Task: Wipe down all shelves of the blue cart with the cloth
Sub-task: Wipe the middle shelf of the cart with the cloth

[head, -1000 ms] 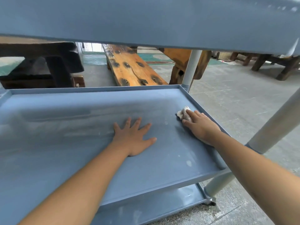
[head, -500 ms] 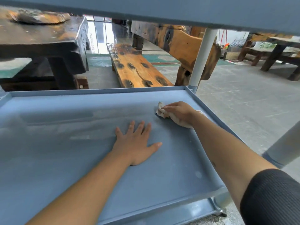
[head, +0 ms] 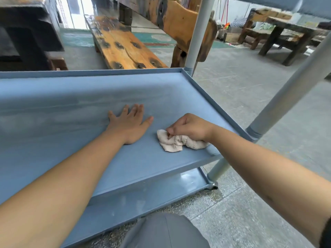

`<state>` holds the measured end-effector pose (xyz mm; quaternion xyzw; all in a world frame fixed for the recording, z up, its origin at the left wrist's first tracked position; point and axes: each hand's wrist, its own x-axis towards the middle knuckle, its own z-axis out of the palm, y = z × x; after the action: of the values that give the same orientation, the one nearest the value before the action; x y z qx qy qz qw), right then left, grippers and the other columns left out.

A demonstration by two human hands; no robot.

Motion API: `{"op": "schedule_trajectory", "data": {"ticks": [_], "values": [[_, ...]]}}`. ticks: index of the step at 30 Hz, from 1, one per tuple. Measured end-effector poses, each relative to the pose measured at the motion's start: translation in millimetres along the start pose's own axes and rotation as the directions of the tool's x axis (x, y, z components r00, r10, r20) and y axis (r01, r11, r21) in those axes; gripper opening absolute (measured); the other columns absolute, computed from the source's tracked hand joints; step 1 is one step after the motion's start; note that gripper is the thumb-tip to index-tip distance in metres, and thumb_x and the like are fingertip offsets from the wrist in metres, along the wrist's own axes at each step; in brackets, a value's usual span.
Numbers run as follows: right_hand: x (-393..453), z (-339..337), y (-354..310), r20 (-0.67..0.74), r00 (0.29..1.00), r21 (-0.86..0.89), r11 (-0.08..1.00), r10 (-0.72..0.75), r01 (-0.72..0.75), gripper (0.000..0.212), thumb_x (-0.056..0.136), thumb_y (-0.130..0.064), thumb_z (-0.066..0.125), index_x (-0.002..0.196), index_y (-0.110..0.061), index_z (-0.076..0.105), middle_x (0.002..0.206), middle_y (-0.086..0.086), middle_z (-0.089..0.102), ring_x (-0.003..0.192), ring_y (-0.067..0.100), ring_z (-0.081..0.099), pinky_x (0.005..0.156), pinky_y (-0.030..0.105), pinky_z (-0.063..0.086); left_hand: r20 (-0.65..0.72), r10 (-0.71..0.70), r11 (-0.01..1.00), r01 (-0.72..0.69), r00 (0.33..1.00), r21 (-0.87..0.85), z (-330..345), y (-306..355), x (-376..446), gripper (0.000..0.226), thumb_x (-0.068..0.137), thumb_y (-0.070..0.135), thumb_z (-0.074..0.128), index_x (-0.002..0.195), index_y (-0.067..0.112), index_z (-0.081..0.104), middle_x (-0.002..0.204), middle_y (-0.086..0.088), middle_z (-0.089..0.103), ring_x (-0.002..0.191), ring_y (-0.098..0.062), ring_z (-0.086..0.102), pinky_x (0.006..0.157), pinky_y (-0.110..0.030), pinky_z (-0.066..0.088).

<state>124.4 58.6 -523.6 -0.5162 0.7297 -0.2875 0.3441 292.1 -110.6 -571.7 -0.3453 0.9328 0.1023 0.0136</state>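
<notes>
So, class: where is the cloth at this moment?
In the head view, the cloth lies bunched on the middle shelf, near its right rim, gripped by the right hand.

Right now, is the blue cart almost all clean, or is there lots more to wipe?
Still a fair bit left. The right hand grips the cloth on the middle shelf, near its right front corner, while the left hand rests flat. Pale dusty streaks remain across that shelf's back. The bottom shelf looks smudged and unwiped. The top shelf's surface is out of view.

Crumpled cloth (head: 179, 143) on blue cart's middle shelf (head: 71, 111)
</notes>
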Motion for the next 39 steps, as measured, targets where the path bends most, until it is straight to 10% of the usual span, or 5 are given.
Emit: {"op": "schedule_trajectory", "data": {"ticks": [7,13,25,32,39], "values": [[-55,18,-5,0.098,0.994,0.120,0.992,-0.054,0.042,0.018,0.074,-0.025,0.071,0.072,-0.008,0.075,0.096,0.004,0.075,0.096,0.011,0.065,0.094,0.035,0.046,-0.007,-0.003,1.000,0.003,1.000,0.023,-3,4,-4,0.086,0.082,0.075,-0.002,0.153,0.026,-0.003,0.163,0.010,-0.006,0.149,-0.021,-0.002,0.107,-0.072,0.004],[-79,48,-16,-0.278,0.960,-0.495,0.852,0.030,-0.171,0.034,0.067,-0.074,0.060,0.081,-0.043,0.059,0.145,-0.013,0.045,0.147,0.017,0.018,0.107,0.058,0.022,-0.020,0.002,0.999,-0.002,1.000,0.039,-3,3,-1,0.087,0.082,0.077,0.001,0.154,0.026,0.001,0.163,0.010,-0.005,0.149,-0.021,-0.001,0.107,-0.073,0.006],[-116,-15,-7,-0.518,0.852,-0.374,0.916,-0.077,-0.144,0.024,0.074,-0.032,0.078,0.069,-0.029,0.054,0.063,-0.006,0.056,0.061,0.008,0.049,0.058,0.025,0.040,-0.044,0.017,0.999,-0.015,0.999,0.052,-1,3,1,0.090,0.080,0.079,0.000,0.152,0.027,0.005,0.163,0.009,-0.001,0.149,-0.023,0.001,0.105,-0.075,0.008],[-99,-37,42,-0.516,0.847,-0.313,0.893,0.127,-0.324,0.038,0.093,-0.039,0.064,0.128,-0.025,0.062,0.146,0.005,0.045,0.133,0.024,0.044,0.107,0.034,0.031,-0.048,0.021,0.998,-0.019,0.999,0.054,0,3,3,0.090,0.079,0.080,-0.001,0.152,0.028,0.004,0.163,0.008,-0.001,0.149,-0.024,0.001,0.104,-0.076,0.008],[-97,19,14,-0.505,0.863,-0.409,0.880,0.004,-0.243,0.056,0.076,-0.056,0.053,0.127,-0.035,0.063,0.140,-0.010,0.053,0.129,0.013,0.047,0.097,0.025,0.031,-0.053,0.014,0.998,-0.011,0.998,0.055,3,3,3,0.091,0.078,0.080,-0.002,0.152,0.028,0.002,0.163,0.007,0.000,0.149,-0.025,0.002,0.103,-0.077,0.008]]}}
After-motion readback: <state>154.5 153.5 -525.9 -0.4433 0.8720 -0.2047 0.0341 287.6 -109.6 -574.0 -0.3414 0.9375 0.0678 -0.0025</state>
